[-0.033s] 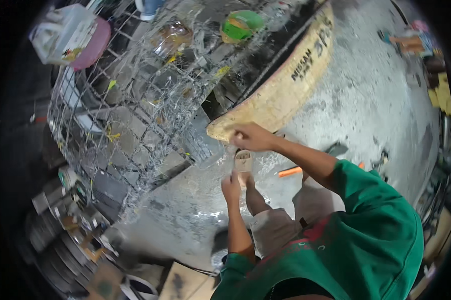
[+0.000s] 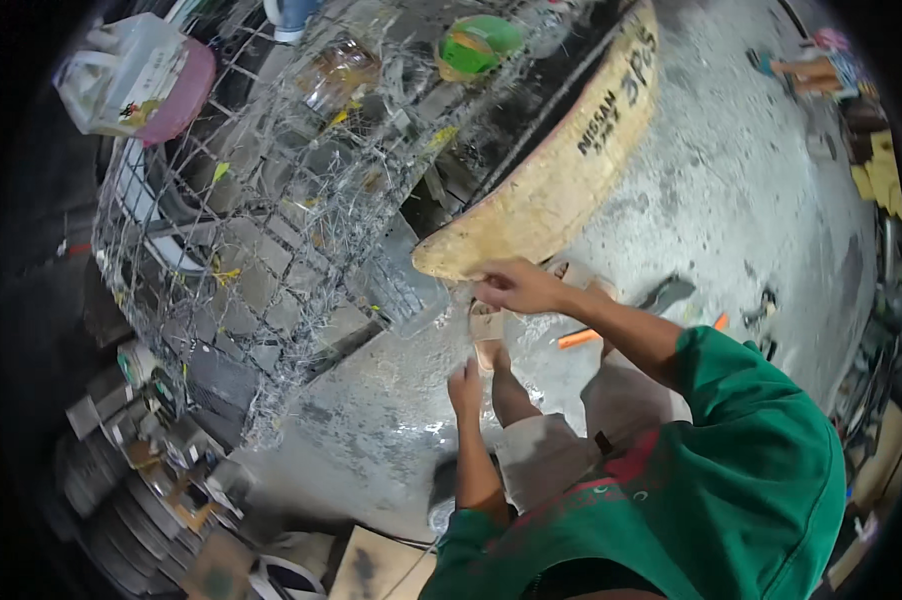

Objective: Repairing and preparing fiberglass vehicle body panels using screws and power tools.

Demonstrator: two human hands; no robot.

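Note:
A long curved cream panel point(image 2: 546, 205) with dark hand-painted lettering lies along the right edge of a wire-mesh-topped bench. My right hand point(image 2: 516, 286) is at the panel's near tip, its fingers curled and pinched together. Whether it touches the panel I cannot tell. Lower and to the left, my left hand point(image 2: 465, 388) is closed in front of my thigh, above my sandalled foot point(image 2: 486, 325). Anything either hand might hold is hidden or too small to make out.
The mesh bench top point(image 2: 261, 200) carries scattered fibre strands, a green tub point(image 2: 479, 47) and a pink-and-clear container point(image 2: 156, 85). On the floor lie an orange strip point(image 2: 579, 339) and a dark flat piece point(image 2: 668, 294). Stacked round discs point(image 2: 136, 520) and clutter fill the lower left.
Both hands have come slightly back toward me, the right one drawing a little away from the panel's tip. The bench and panel appear shifted slightly left in view.

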